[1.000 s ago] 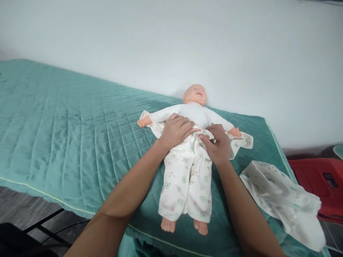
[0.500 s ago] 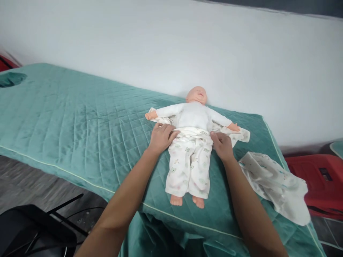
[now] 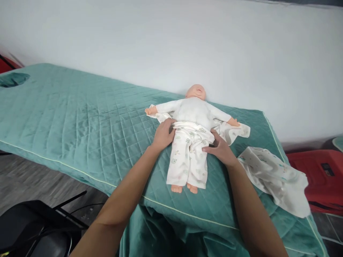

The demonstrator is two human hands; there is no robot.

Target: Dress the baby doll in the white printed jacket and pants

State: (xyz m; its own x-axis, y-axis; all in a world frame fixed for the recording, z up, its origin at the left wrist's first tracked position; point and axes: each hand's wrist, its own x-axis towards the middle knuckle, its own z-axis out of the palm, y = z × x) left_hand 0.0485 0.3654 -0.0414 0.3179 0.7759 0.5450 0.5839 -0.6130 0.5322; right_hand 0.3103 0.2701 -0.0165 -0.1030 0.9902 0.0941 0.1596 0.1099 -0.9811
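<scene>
A baby doll with a white cloth torso lies on its back, arms spread, wearing patterned white baby pants. On the doll's left-of-view hip, my left hand is closed at the waistband, fingertips over its edge. My right hand grips the other side of the pants, fingers at the waistband and thumb lower on the upper leg. Some of its fingertips are hidden by the cloth. A patterned white garment is spread under the doll's back and arms. Both doll feet poke out below the pant legs.
The doll lies on a bed with a green quilted cover, against a white wall. A crumpled patterned cloth lies at the right edge. Beyond stands a red case; a black chair is at lower left.
The doll's legs have drawn closer together and shifted slightly up in view. My right thumb has moved down from the waistband onto the pants' upper leg, and my left hand has slid slightly upward.
</scene>
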